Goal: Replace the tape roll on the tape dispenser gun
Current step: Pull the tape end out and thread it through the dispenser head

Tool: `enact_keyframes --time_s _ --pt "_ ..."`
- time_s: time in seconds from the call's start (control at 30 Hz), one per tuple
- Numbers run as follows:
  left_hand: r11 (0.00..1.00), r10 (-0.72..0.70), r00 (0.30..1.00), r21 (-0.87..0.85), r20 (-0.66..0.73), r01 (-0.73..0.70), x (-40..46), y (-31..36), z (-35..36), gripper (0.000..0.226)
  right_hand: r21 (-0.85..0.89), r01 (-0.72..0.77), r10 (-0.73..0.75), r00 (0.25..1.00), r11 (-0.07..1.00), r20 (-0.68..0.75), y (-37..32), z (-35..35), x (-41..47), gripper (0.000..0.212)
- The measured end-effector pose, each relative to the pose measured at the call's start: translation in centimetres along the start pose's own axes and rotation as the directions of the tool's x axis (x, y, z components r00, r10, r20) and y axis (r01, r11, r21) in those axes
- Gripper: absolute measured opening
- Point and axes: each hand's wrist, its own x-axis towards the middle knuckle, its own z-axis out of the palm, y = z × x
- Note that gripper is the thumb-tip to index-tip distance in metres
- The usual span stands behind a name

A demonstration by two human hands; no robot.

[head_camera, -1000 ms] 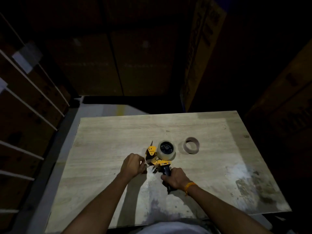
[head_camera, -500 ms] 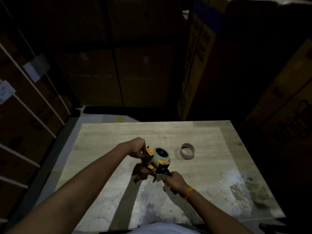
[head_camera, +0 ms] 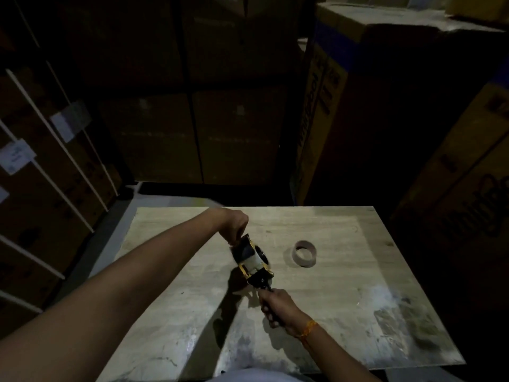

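Observation:
A yellow and black tape dispenser gun (head_camera: 254, 264) is held tilted above the middle of the wooden table (head_camera: 344, 312), with a pale tape roll (head_camera: 252, 260) mounted on it. My right hand (head_camera: 276, 307) grips its black handle from below. My left hand (head_camera: 234, 226) is above the gun's front end, its fingers pinched on the tape end there. An empty brown cardboard core (head_camera: 304, 253) lies on the table to the right of the gun.
Tall cardboard boxes (head_camera: 385, 111) stand behind and to the right of the table. Strapped cartons with white labels (head_camera: 41, 161) are stacked at the left. The scene is dim, with the table lit from above.
My left hand has risen up and away from me, pulling at the gun's front. The gun has been lifted and tilted, handle toward me. The view has shifted upward.

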Motion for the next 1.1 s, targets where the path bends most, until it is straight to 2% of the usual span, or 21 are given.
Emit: enact_keyframes --time_s 0.07,0.2,0.37,0.47,0.7,0.8,1.1 --pt "1.000 -0.006 1.000 -0.001 -0.023 0.006 -0.4 -0.7 -1.2 0.005 0.014 0.014 -0.014 1.000 1.000 0.000 0.0 -0.1 0.0 0.023" --pt "1.000 0.003 0.996 0.015 -0.085 -0.002 -0.5 -1.1 -3.3 0.008 0.078 0.045 -0.049 0.998 0.996 0.050 0.2 -0.3 -0.5 0.024" --pt "0.999 -0.024 0.997 0.032 -0.076 0.027 0.3 -0.8 -3.7 0.009 0.212 0.051 -0.085 0.984 0.976 0.158 -1.0 -0.3 -1.3 0.017" --pt "1.000 0.004 0.997 0.028 -0.081 -0.002 0.0 -0.9 -4.6 0.011 0.272 0.050 -0.111 0.971 0.961 0.212 -1.4 -0.4 -1.5 0.015" --pt "0.993 0.099 0.984 0.083 -0.146 -0.088 0.1 -0.5 -7.0 0.014 0.318 0.086 -0.160 0.963 0.944 0.217 -2.0 -0.7 -1.0 0.018" --pt "0.986 0.128 0.985 0.119 -0.118 -0.114 -0.1 0.5 -7.6 0.011 0.310 0.086 -0.156 0.965 0.947 0.211 -2.1 -0.9 -1.1 0.016" --pt "0.998 0.046 0.999 0.035 0.012 -0.046 -0.5 0.9 -11.0 0.008 0.239 0.085 -0.130 0.974 0.967 0.183 -1.4 -1.4 -1.0 0.018"
